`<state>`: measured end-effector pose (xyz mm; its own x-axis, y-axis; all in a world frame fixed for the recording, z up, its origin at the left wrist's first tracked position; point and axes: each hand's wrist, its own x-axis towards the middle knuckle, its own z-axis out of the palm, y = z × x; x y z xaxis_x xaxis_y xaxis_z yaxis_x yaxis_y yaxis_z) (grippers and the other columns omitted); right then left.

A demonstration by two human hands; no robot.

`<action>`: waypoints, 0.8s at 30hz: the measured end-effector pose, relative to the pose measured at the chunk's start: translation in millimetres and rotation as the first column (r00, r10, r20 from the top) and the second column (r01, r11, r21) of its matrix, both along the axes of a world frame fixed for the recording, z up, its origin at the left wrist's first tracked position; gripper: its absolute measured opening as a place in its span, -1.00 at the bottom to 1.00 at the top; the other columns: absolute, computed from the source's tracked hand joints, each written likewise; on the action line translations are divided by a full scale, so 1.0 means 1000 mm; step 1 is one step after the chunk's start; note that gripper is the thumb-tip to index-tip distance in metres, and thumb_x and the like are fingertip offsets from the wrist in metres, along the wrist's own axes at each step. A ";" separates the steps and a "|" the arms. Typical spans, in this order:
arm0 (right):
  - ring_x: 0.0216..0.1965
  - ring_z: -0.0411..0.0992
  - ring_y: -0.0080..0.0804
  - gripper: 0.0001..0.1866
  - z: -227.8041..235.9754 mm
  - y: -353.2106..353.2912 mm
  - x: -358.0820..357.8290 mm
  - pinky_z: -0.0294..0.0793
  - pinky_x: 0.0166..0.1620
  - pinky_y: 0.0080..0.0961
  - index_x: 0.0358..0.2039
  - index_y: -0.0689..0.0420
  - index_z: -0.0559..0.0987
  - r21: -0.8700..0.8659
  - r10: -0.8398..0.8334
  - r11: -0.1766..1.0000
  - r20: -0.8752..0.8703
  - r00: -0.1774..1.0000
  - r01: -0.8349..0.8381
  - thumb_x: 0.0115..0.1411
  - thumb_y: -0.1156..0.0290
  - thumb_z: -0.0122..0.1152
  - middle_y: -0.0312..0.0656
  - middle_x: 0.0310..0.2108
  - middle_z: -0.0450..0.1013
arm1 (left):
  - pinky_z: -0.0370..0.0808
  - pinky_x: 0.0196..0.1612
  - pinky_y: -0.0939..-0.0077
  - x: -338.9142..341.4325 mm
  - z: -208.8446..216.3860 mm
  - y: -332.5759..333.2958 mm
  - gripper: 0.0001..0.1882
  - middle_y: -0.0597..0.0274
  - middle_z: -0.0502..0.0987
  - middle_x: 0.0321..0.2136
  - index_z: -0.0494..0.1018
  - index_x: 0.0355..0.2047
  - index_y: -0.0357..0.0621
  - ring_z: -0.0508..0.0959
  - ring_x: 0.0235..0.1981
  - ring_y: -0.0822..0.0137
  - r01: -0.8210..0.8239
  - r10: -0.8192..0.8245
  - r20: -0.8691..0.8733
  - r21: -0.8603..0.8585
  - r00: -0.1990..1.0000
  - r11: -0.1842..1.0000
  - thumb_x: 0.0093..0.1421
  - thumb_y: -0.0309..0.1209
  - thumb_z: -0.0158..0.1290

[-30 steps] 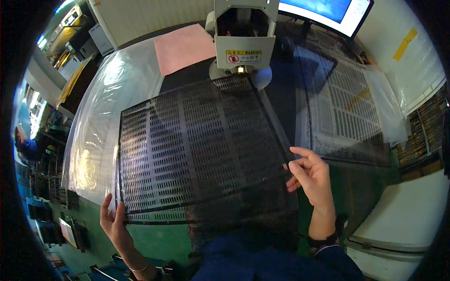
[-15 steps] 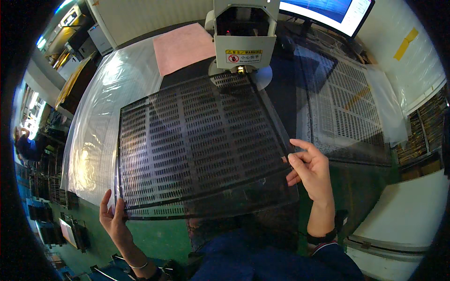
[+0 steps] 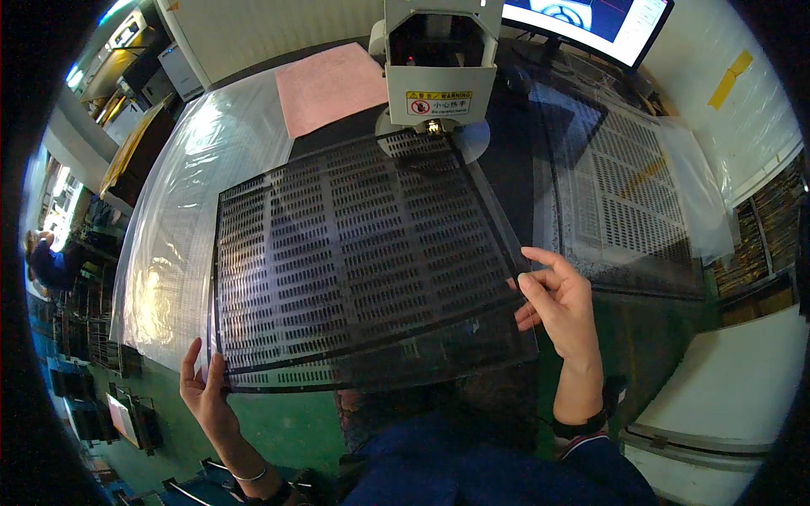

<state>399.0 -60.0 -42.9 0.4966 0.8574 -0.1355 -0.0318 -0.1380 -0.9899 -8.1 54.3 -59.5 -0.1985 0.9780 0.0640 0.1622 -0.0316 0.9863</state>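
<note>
A large clear film sheet (image 3: 363,244) printed with dark rows of short marks lies across the dark table, its near part reaching out over the edge. My left hand (image 3: 205,395) pinches its near left corner between thumb and fingers. The right hand (image 3: 553,295) grips the right edge near the near right corner, thumb on top and fingers partly beneath. At its far edge, the sheet passes under the head of a pale grey machine (image 3: 443,80), over a round plate (image 3: 477,142) at the machine's base.
A pink cloth (image 3: 333,84) lies left of the machine, beside clear plastic sheeting (image 3: 177,228). Another patterned film (image 3: 633,194) rests at the right below a monitor (image 3: 582,25). White cabinet at lower right (image 3: 726,379). Racks stand at the far left, near another person (image 3: 49,257).
The film has shifted very slightly, with both hands keeping hold. The light under the machine's head has dimmed, and the monitor now displays a ring-shaped picture.
</note>
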 end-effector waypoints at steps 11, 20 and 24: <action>-0.62 0.44 -0.54 -0.62 0.000 0.001 0.001 0.48 -0.61 -0.67 0.00 0.22 0.33 -0.003 -0.009 1.000 0.011 1.000 0.009 0.16 0.47 0.07 -0.07 -0.37 0.47 | 0.28 -0.53 0.82 -0.003 -0.001 0.002 -0.54 0.31 0.51 -0.52 0.27 0.02 -0.32 0.44 -0.54 0.62 0.018 -0.017 0.036 -0.010 0.999 1.000 0.11 -0.48 0.07; -0.61 0.45 -0.52 -0.62 0.001 0.001 0.000 0.48 -0.61 -0.65 0.01 0.22 0.32 0.001 -0.007 1.000 0.007 1.000 0.007 0.16 0.49 0.06 -0.08 -0.38 0.47 | 0.29 -0.54 0.81 0.010 0.005 -0.002 -0.54 0.26 0.52 -0.51 0.26 -0.01 -0.37 0.43 -0.60 0.61 -0.042 0.042 0.093 0.001 0.995 0.999 0.08 -0.52 0.09; -0.61 0.44 -0.52 -0.61 0.001 0.002 -0.003 0.48 -0.61 -0.64 0.02 0.22 0.31 -0.005 -0.001 1.000 -0.005 1.000 0.001 0.16 0.49 0.06 -0.09 -0.38 0.47 | 0.29 -0.54 0.80 -0.002 0.001 -0.001 -0.53 0.28 0.51 -0.53 0.26 0.00 -0.37 0.40 -0.62 0.62 -0.025 0.026 0.050 -0.024 0.998 0.999 0.08 -0.53 0.09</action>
<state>395.6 -58.4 -42.0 0.4967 0.8562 -0.1422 -0.0365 -0.1430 -0.9890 -9.7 53.0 -58.3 -0.2259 0.9737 0.0305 0.1128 -0.0049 0.9936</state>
